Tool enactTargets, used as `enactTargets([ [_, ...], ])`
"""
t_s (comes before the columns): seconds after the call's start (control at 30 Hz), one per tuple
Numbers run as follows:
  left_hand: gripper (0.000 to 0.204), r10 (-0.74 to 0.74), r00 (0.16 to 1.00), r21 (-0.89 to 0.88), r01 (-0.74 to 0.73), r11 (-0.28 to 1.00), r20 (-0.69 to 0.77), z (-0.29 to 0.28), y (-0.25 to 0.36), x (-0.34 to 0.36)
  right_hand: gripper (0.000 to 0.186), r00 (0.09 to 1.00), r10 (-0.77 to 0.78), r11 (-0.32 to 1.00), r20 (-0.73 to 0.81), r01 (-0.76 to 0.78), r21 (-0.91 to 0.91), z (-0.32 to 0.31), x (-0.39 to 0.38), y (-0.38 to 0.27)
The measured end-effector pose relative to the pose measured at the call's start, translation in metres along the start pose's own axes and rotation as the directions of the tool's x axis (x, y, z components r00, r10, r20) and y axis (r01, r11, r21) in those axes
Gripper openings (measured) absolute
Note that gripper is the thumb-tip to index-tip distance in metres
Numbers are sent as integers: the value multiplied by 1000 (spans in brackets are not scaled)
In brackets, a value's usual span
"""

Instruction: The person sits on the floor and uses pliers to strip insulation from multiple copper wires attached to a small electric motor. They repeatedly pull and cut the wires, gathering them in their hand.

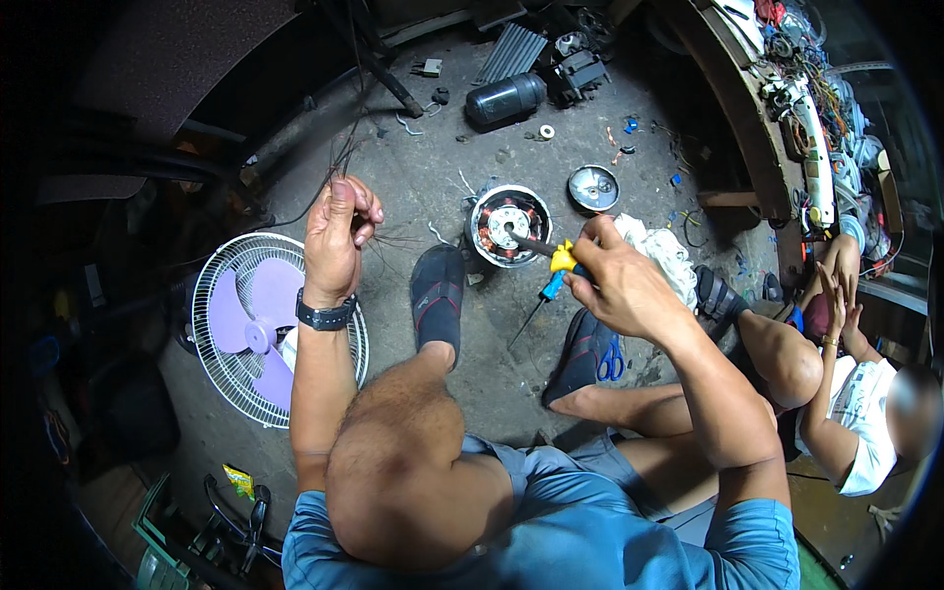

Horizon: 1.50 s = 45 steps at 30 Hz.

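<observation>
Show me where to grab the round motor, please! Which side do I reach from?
Probably by its outer metal rim, reaching from the left. The round motor lies with its coil side up, copper showing inside, so the rim looks safer, and the right hand holds a yellow tool across its right edge.

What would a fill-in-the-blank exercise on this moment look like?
1. The yellow-handled tool is held in the ____.
2. The purple-bladed fan lies to the ____ of the round motor part.
3. Just behind the left hand, the person wears a black ____.
4. Blue-handled ____ lie beside the right shoe.

Missing words: right hand; left; watch; scissors.
</observation>
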<state>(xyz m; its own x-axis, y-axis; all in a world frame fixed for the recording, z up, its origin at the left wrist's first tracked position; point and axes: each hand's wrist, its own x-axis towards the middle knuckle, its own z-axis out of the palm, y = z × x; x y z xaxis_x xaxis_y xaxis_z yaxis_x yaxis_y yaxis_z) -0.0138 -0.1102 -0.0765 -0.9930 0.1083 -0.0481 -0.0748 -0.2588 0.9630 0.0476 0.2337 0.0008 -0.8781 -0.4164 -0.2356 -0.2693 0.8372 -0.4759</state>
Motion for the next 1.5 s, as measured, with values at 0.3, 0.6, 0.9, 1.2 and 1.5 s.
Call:
enactTargets([
  [0.3, 36, -279, 956, -84, 272, 959, -91, 6, -43, -14, 24, 975, -174, 883, 141, 218, -417, 28, 32, 12],
  [0.6, 36, -291, 955, -66, 287, 956, -52, 6, -58, -16, 29, 984, -130, 873, 120, 171, -457, 39, 26, 12],
  [0.9, 36, -322, 946, -89, 317, 944, -41, 5, -65, -21, 19, 978, -81, 913, 192, 150, -380, 35, 23, 8],
  [1.2, 35, -327, 944, -101, 322, 941, -39, 6, -66, -21, 16, 969, -219, 867, 115, 247, -433, 32, 26, 11],
  [1.5, 33, -339, 940, -103, 334, 937, -33, 16, -68, -21, 14, 977, -130, 902, 167, 187, -390, 39, 21, 13],
])
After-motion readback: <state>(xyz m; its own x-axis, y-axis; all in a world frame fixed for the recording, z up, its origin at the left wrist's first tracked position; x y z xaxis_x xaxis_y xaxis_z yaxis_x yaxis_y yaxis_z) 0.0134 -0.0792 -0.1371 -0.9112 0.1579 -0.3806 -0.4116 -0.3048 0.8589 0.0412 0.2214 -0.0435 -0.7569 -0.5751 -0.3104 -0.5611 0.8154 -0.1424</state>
